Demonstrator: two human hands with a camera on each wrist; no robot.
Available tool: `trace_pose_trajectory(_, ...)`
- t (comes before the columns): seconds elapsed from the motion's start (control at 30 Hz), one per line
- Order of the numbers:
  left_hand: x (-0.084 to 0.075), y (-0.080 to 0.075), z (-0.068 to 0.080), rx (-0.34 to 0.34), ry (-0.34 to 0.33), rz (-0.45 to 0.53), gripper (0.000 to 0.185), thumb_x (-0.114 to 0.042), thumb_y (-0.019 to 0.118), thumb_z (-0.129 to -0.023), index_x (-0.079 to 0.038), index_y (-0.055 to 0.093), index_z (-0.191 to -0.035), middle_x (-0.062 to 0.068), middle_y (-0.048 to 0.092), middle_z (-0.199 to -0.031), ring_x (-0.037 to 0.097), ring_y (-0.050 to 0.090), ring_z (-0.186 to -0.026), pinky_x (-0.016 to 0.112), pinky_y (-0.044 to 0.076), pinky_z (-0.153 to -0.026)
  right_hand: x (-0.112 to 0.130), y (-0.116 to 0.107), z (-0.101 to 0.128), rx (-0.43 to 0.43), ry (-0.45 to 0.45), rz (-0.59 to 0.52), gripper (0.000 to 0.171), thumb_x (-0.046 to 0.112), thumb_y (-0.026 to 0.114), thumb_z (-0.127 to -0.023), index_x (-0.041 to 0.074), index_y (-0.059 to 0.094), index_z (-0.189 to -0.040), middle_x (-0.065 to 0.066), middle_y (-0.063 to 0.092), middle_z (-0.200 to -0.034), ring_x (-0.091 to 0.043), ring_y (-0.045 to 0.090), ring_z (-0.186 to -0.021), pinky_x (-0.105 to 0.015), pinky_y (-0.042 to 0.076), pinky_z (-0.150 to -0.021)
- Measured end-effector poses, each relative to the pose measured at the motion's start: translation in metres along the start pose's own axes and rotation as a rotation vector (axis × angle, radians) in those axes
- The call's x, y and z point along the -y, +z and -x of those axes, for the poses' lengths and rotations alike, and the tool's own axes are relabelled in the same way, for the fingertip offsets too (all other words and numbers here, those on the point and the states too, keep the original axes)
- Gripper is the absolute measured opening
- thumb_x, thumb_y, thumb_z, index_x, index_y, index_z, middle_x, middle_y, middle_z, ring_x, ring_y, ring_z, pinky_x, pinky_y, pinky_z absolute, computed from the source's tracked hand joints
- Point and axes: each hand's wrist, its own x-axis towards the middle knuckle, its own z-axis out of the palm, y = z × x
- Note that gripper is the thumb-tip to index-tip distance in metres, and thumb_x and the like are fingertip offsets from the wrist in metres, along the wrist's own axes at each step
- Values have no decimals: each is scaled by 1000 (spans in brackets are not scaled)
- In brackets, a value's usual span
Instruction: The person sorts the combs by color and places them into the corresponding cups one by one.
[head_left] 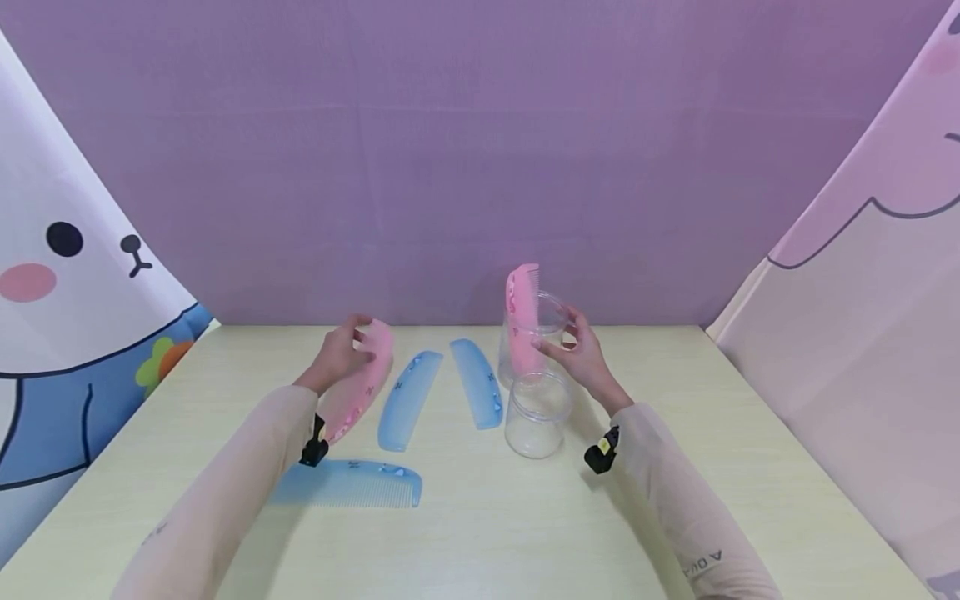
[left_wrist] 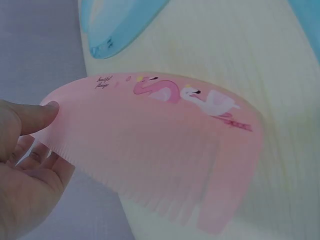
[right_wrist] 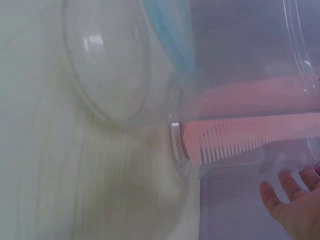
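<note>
My left hand [head_left: 343, 348] pinches one end of a pink comb [head_left: 363, 387] with a flamingo print and holds it tilted above the table; in the left wrist view the thumb [left_wrist: 35, 116] presses on that pink comb [left_wrist: 165, 145]. My right hand [head_left: 576, 348] is at a clear plastic cup [head_left: 553, 315], fingers spread beside its wall. A second pink comb [head_left: 522, 321] stands upright inside that cup, teeth to the right. In the right wrist view this comb [right_wrist: 250, 135] shows through the cup wall above my straight fingers [right_wrist: 292, 202].
A second clear cup [head_left: 537, 414] stands just in front of the first. Three blue combs lie on the pale wooden table [head_left: 465, 542]: two slanted ones [head_left: 408, 400] [head_left: 476, 383] in the middle, one [head_left: 360, 483] under my left forearm. Purple and cartoon cloth walls surround the table.
</note>
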Motion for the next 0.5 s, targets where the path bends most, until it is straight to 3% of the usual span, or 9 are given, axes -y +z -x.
trace_pose_trajectory(0.27,-5,-10,-6,-11,12,88,58,4,60,-81,4,33,-132,27,49,-110,31,55,-84,30,54,-62,0,0,0,-2,-25,-8,86,33,71,-77,13,20,-143,-7,29,-148,-30,31,-132,-46,36,-104)
trace_pose_trajectory(0.5,-15,-12,-10,-12,23,185,58,4,60,-82,3,33,-133,27,47,-111,35,61,-82,35,57,-64,0,0,0,2,-14,-10,87,34,71,-77,13,19,-144,-7,28,-148,-30,31,-132,-47,36,-104)
